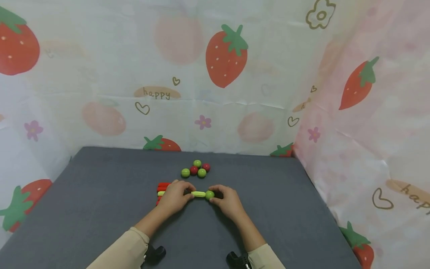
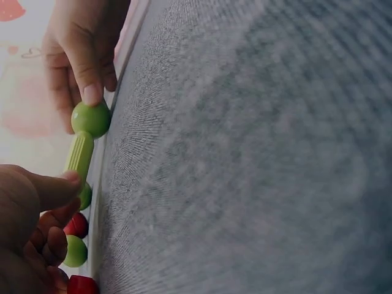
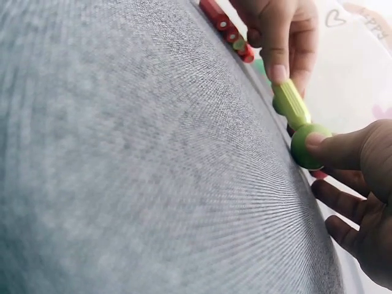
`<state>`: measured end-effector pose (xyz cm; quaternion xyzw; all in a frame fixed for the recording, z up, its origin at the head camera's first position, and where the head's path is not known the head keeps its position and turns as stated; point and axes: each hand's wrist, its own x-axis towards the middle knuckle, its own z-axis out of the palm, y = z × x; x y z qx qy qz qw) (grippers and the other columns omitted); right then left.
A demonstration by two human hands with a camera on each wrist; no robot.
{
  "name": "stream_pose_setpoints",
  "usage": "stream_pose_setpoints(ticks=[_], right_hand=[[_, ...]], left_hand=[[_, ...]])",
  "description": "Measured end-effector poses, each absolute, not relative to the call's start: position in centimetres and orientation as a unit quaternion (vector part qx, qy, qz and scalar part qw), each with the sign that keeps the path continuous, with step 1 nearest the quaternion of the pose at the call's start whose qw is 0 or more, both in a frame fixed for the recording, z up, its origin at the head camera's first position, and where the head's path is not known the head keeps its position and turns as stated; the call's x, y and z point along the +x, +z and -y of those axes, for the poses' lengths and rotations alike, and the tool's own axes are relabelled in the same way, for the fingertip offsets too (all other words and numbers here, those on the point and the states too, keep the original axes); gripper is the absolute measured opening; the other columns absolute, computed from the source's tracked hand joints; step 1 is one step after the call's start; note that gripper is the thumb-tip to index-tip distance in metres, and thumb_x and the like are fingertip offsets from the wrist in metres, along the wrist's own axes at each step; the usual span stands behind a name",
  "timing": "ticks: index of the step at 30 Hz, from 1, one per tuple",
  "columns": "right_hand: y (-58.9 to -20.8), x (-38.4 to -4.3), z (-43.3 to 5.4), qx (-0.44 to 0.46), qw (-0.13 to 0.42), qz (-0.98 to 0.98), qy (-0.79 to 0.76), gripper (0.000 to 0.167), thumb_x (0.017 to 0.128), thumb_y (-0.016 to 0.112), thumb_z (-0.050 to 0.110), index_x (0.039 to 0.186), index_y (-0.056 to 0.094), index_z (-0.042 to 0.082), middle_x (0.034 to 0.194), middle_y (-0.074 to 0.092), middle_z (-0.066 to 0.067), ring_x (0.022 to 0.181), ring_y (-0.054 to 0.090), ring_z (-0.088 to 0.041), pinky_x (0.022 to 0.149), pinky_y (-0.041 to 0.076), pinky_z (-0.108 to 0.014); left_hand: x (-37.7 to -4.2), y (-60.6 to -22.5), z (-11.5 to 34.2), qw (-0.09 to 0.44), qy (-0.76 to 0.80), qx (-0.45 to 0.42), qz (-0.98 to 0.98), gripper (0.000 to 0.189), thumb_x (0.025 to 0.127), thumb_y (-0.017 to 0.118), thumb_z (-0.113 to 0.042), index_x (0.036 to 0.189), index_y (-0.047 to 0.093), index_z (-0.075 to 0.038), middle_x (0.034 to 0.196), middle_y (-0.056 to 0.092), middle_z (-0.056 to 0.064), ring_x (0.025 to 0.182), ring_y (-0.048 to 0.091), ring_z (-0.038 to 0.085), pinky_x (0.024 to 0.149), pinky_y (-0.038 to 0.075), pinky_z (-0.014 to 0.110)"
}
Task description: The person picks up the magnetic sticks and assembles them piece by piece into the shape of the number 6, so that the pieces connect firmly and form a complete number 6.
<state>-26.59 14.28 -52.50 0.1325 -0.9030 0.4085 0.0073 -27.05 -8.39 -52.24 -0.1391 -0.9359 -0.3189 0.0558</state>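
Observation:
My left hand (image 1: 175, 195) pinches a ridged yellow-green rod (image 1: 199, 194) between thumb and fingers. At the rod's right end sits a green ball (image 1: 209, 194), which my right hand (image 1: 229, 202) pinches. In the left wrist view, rod (image 2: 79, 158) and ball (image 2: 90, 120) meet end to end in one line. The right wrist view has my right thumb pressed on the ball (image 3: 308, 146), while the left thumb and fingers grip the far end of the rod (image 3: 291, 103).
Several red rods (image 1: 163, 185) and a yellow-green one (image 1: 161, 193) lie side by side left of my left hand, partly hidden by it. Behind the hands, green balls (image 1: 185, 172) and red balls (image 1: 193, 170) sit clustered on the grey tabletop (image 1: 268, 194). A strawberry-print cloth (image 1: 215, 127) hangs behind.

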Motion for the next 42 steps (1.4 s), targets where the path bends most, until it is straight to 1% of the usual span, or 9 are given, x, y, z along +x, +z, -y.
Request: stream_pose_setpoints(ticks=[10, 16, 20, 26, 29, 33, 35, 38, 42], right_hand=[[-52.3, -26.7, -14.4, 0.148, -0.004, 0.903, 0.403, 0.034, 0.091, 0.079, 0.015, 0.124, 0.072, 0.017, 0.121, 0.072, -0.001, 0.113, 0.066, -0.022, 0.097, 0.052, -0.045], [-52.2, -26.4, -14.5, 0.173, 0.008, 0.911, 0.374, 0.039, 0.090, 0.080, 0.018, 0.128, 0.070, 0.018, 0.125, 0.070, -0.001, 0.118, 0.061, -0.024, 0.099, 0.049, -0.047], [-52.2, -26.2, -14.5, 0.190, 0.016, 0.909, 0.370, 0.040, 0.090, 0.081, 0.020, 0.129, 0.070, 0.019, 0.126, 0.069, 0.000, 0.119, 0.060, -0.024, 0.099, 0.049, -0.046], [-52.5, -26.3, -14.6, 0.195, 0.024, 0.908, 0.369, 0.035, 0.092, 0.079, 0.019, 0.126, 0.072, 0.021, 0.123, 0.070, 0.003, 0.118, 0.061, -0.020, 0.096, 0.050, -0.042], [-52.5, -26.3, -14.6, 0.192, 0.028, 0.909, 0.368, 0.031, 0.092, 0.078, 0.017, 0.122, 0.073, 0.022, 0.120, 0.071, 0.005, 0.115, 0.062, -0.019, 0.094, 0.051, -0.041], [-52.5, -26.4, -14.6, 0.192, 0.036, 0.910, 0.365, 0.027, 0.091, 0.079, 0.016, 0.118, 0.074, 0.022, 0.116, 0.072, 0.005, 0.111, 0.063, -0.018, 0.092, 0.051, -0.040], [-52.5, -26.4, -14.6, 0.191, 0.035, 0.910, 0.367, 0.027, 0.091, 0.079, 0.016, 0.116, 0.075, 0.023, 0.115, 0.072, 0.005, 0.110, 0.063, -0.018, 0.092, 0.051, -0.040], [-52.6, -26.4, -14.5, 0.192, 0.036, 0.909, 0.367, 0.025, 0.091, 0.079, 0.016, 0.115, 0.075, 0.023, 0.114, 0.072, 0.005, 0.110, 0.064, -0.018, 0.092, 0.051, -0.040], [-52.6, -26.5, -14.3, 0.191, 0.039, 0.907, 0.373, 0.025, 0.091, 0.079, 0.015, 0.115, 0.075, 0.023, 0.112, 0.072, 0.005, 0.109, 0.065, -0.019, 0.092, 0.052, -0.041]], left_hand=[[-26.9, -52.1, 8.2, 0.060, -0.317, -0.144, 0.935, 0.016, 0.085, 0.084, -0.019, 0.100, 0.079, -0.021, 0.096, 0.073, -0.006, 0.089, 0.056, 0.014, 0.084, 0.048, 0.039], [-26.7, -52.3, 7.8, 0.059, -0.319, -0.152, 0.934, 0.016, 0.085, 0.084, -0.022, 0.100, 0.079, -0.022, 0.096, 0.073, -0.008, 0.091, 0.057, 0.014, 0.086, 0.049, 0.038], [-26.6, -52.4, 7.3, 0.060, -0.320, -0.167, 0.931, 0.016, 0.085, 0.085, -0.021, 0.100, 0.079, -0.021, 0.096, 0.074, -0.007, 0.090, 0.058, 0.015, 0.087, 0.048, 0.040], [-26.7, -52.4, 6.5, 0.065, -0.320, -0.177, 0.928, 0.017, 0.084, 0.086, -0.021, 0.099, 0.079, -0.020, 0.094, 0.074, -0.007, 0.090, 0.059, 0.015, 0.092, 0.046, 0.044], [-26.7, -52.4, 6.2, 0.068, -0.318, -0.180, 0.928, 0.016, 0.084, 0.086, -0.021, 0.098, 0.079, -0.021, 0.093, 0.074, -0.007, 0.089, 0.059, 0.015, 0.091, 0.046, 0.045], [-26.8, -52.1, 6.1, 0.066, -0.315, -0.178, 0.930, 0.014, 0.085, 0.085, -0.024, 0.096, 0.078, -0.023, 0.092, 0.073, -0.009, 0.087, 0.057, 0.014, 0.088, 0.046, 0.043], [-26.9, -51.9, 6.2, 0.060, -0.319, -0.174, 0.930, 0.013, 0.086, 0.084, -0.025, 0.097, 0.078, -0.024, 0.092, 0.073, -0.010, 0.088, 0.058, 0.012, 0.088, 0.046, 0.041], [-27.2, -51.4, 6.9, 0.050, -0.335, -0.168, 0.926, 0.014, 0.088, 0.083, -0.025, 0.100, 0.078, -0.021, 0.094, 0.073, -0.010, 0.091, 0.058, 0.012, 0.086, 0.048, 0.041], [-28.0, -50.4, 8.2, 0.043, -0.357, -0.155, 0.920, 0.019, 0.089, 0.081, -0.023, 0.106, 0.078, -0.016, 0.099, 0.073, -0.007, 0.090, 0.056, 0.015, 0.086, 0.046, 0.042]])
